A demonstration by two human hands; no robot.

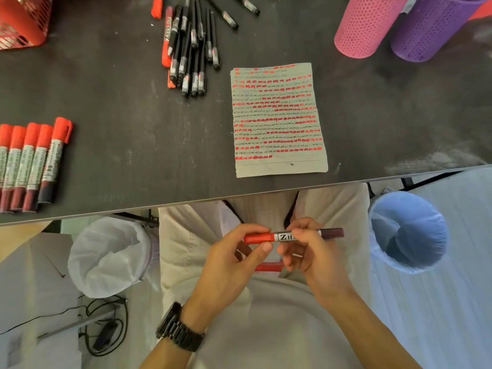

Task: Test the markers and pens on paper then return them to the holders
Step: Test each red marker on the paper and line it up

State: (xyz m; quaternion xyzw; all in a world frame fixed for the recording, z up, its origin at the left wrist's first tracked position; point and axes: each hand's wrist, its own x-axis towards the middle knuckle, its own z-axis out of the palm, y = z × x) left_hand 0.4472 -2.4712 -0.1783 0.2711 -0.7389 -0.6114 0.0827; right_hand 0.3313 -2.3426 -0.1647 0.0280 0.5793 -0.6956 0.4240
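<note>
Head view: red marker (pixel 259 237) in the grip of left hand (pixel 229 265) and right hand (pixel 314 254); pink holder (pixel 364 25), purple holder (pixel 431 27), contents unseen.

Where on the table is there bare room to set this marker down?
Bare table between the marker row and the paper; also right of the paper, in front of the pink holder. Crowded at the pen pile up top.

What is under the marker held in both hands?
Below the red marker, held by the left hand and right hand, a red piece shows between them, over pale clothing. Both hands cover its ends, so cap or whole marker cannot be told.
</note>
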